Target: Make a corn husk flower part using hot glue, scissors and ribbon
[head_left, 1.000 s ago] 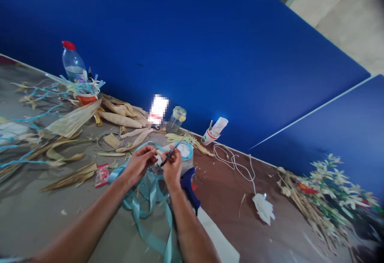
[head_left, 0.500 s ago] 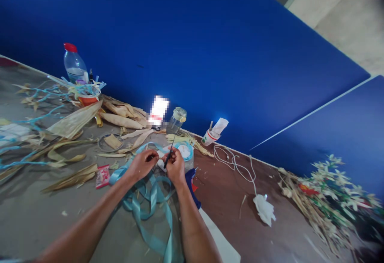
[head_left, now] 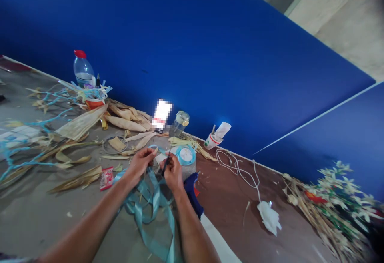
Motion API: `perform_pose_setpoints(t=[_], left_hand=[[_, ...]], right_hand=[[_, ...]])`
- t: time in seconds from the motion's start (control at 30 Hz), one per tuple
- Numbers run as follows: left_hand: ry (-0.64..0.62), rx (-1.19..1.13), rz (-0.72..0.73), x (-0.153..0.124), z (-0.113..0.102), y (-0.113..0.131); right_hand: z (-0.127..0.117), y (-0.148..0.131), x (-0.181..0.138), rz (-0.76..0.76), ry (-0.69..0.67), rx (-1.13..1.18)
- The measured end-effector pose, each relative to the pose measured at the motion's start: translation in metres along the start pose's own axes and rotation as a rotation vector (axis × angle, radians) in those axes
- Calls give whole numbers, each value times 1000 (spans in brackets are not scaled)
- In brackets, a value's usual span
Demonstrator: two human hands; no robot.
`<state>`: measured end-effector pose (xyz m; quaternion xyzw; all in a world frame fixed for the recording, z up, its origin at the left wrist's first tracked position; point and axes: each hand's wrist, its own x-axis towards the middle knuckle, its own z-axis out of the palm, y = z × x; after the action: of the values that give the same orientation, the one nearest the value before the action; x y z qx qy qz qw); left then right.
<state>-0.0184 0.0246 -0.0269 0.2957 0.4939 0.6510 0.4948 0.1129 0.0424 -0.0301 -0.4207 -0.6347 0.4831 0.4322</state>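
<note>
My left hand (head_left: 142,164) is closed in a pinch over the table. A small pale bit shows at its fingertips, too small to name. Close beside it on the right, my right hand (head_left: 173,172) is closed around a slim dark pointed tool (head_left: 166,164), its thin tip pointing up and away. Loops of light blue satin ribbon (head_left: 156,199) lie beneath and between my forearms. Just beyond my right hand lies a roll of blue ribbon (head_left: 186,155). A dark blue glue gun (head_left: 193,193), partly hidden by my right forearm, rests to its right.
Dried corn husks (head_left: 126,123) and a pink packet (head_left: 107,178) lie to the left. At the back stand a bottle (head_left: 83,69), a lit phone (head_left: 162,114), a jar (head_left: 181,123) and a cup (head_left: 212,140). A white cable (head_left: 237,167) and white flowers (head_left: 339,187) lie right.
The view has shifted slightly, so most things sit a little lower and farther right. My left hand's fingers have straightened into a pinch. My right hand still holds the dark tool.
</note>
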Motion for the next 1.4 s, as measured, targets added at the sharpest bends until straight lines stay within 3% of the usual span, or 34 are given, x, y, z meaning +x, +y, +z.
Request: perform_pose_setpoints(t=[0.13,0.33,1.4], left_hand=[[13,-120,-28,-3,0,4],[-1,-154,-49,-7,2,9],[-51,-204,-109,-5,-2,11]], right_hand=[[6,1,-7,-48,-125,-151],[8,-4,-10,-84,-192,-221],[10,-19,-11,-153,-172,-286]])
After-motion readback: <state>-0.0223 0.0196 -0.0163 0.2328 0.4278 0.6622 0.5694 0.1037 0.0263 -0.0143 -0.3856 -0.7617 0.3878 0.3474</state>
